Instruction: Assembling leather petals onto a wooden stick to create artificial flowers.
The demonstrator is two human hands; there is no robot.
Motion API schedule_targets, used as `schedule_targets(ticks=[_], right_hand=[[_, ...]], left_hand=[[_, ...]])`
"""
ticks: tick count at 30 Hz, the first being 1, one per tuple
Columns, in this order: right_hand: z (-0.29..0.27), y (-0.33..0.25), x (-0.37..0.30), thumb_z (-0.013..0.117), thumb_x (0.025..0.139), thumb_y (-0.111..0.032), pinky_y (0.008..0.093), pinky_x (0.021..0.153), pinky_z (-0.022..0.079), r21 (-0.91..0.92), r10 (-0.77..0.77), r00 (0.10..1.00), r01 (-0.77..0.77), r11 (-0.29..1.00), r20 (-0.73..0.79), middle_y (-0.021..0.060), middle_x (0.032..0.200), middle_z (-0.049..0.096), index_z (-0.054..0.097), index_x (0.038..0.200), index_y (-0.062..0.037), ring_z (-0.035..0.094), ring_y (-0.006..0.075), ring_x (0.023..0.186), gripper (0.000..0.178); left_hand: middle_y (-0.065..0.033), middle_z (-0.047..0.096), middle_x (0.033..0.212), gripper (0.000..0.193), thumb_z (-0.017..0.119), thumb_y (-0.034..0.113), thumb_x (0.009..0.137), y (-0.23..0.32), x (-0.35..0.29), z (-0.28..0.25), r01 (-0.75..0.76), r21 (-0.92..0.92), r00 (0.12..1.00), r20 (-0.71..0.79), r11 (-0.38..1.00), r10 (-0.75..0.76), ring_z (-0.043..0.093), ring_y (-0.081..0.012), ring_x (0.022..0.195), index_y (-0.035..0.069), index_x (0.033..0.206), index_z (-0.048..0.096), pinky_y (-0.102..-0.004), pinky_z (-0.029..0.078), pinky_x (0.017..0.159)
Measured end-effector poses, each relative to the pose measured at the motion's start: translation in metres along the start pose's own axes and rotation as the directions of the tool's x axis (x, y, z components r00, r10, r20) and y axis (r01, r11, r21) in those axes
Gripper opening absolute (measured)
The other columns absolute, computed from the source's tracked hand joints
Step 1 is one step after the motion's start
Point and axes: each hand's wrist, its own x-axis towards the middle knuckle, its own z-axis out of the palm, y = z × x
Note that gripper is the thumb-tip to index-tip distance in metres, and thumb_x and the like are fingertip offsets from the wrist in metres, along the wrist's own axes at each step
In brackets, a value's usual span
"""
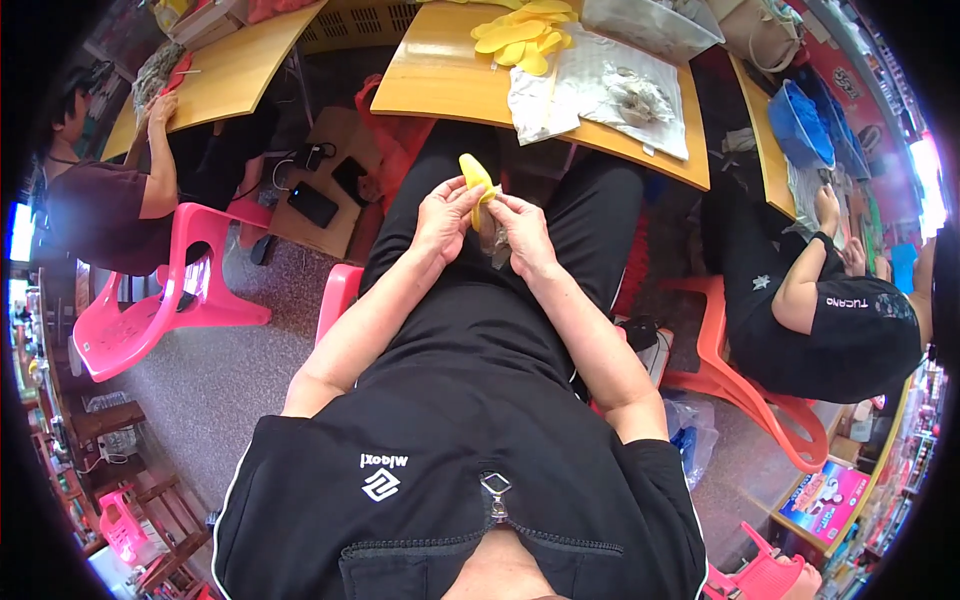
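Note:
Above my lap, both hands are closed on a small yellow curved piece [475, 172], which looks like soft fabric. My left hand [445, 216] pinches it from the left, between thumb and fingers. On its right lower end my right hand [525, 234] has a pinch grip. A greyish-brown wispy tuft [492, 238] hangs below the piece, between my hands. Farther off, on the table [430, 75], lies a pile of similar flat yellow pieces [525, 38]. Beside that pile, a loose clump of grey fibre [637, 95] rests on a white cloth [585, 75].
A translucent bin [655, 25] stands at the table's far right. Co-workers sit on either side, a person at left [110, 205] on a pink chair [185, 290] and a person at right [820, 320] on an orange chair [715, 340]. Phones [312, 205] lie on a low wooden box.

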Motion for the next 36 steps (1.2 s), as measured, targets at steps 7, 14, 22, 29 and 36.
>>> schedule_targets(ticks=[7, 14, 22, 29, 36], right_hand=[[-0.005, -0.015, 0.002, 0.056, 0.092, -0.017, 0.0218, 0.07, 0.047, 0.077, 0.034, 0.993, -0.043, 0.996, 0.114, 0.0043, 0.092, 0.065, 0.063, 0.106, 0.0038, 0.06, 0.0093, 0.078, 0.026], [-0.001, -0.002, 0.004, 0.06, 0.086, -0.003, 0.0221, 0.072, 0.048, -0.055, -0.236, 0.969, 0.232, 0.971, -0.067, 0.0061, 0.092, 0.064, 0.061, 0.1, 0.0012, 0.059, 0.01, 0.08, 0.014], [-0.001, -0.001, 0.001, 0.061, 0.085, -0.003, 0.0221, 0.074, 0.048, -0.139, -0.216, 0.974, 0.205, 0.969, -0.068, 0.0048, 0.085, 0.065, 0.064, 0.101, 0.002, 0.059, 0.0093, 0.076, 0.017], [-0.006, 0.013, 0.007, 0.059, 0.087, -0.008, 0.0238, 0.078, 0.047, -0.473, -0.396, 0.918, 0.359, 0.805, 0.023, 0.0044, 0.102, 0.058, 0.064, 0.111, -0.0022, 0.058, 0.0125, 0.087, 0.025], [-0.003, -0.002, 0.004, 0.055, 0.088, -0.005, 0.0214, 0.066, 0.047, -0.223, -0.166, 0.984, 0.177, 0.958, 0.069, 0.001, 0.094, 0.06, 0.059, 0.117, -0.0021, 0.056, 0.0073, 0.076, 0.029]], left_hand=[[-0.0111, 0.063, 0.106, 0.039, 0.066, 0.004, 0.084, 0.008, -0.001, 0.002, 0.036, 0.012, 0.998, 0.061, 0.999, -0.036, 0.063, -0.0166, 0.093, -0.003, 0.118, 0.049, -0.0265, 0.053, 0.079], [-0.0109, 0.064, 0.106, 0.035, 0.066, 0.004, 0.084, 0.005, -0.004, 0.002, 0.046, 0.019, 0.995, 0.092, 0.999, -0.048, 0.063, -0.0158, 0.094, -0.002, 0.116, 0.051, -0.0251, 0.052, 0.079], [-0.0101, 0.064, 0.105, 0.034, 0.066, 0.005, 0.084, 0.006, -0.006, 0.003, 0.06, -0.006, 0.996, 0.065, 0.998, -0.06, 0.064, -0.0161, 0.092, -0.001, 0.115, 0.052, -0.0258, 0.052, 0.08], [-0.0078, 0.065, 0.104, 0.03, 0.067, 0.005, 0.084, 0.004, -0.002, -0.002, -0.03, 0.09, 0.991, 0.133, 0.995, 0.018, 0.064, -0.0143, 0.091, 0.0, 0.112, 0.056, -0.0254, 0.052, 0.078], [-0.0061, 0.065, 0.101, 0.028, 0.069, 0.007, 0.083, 0.008, -0.006, -0.004, -0.013, 0.193, 0.995, 0.104, 0.981, -0.007, 0.064, -0.0138, 0.09, 0.001, 0.109, 0.059, -0.0268, 0.052, 0.076]])
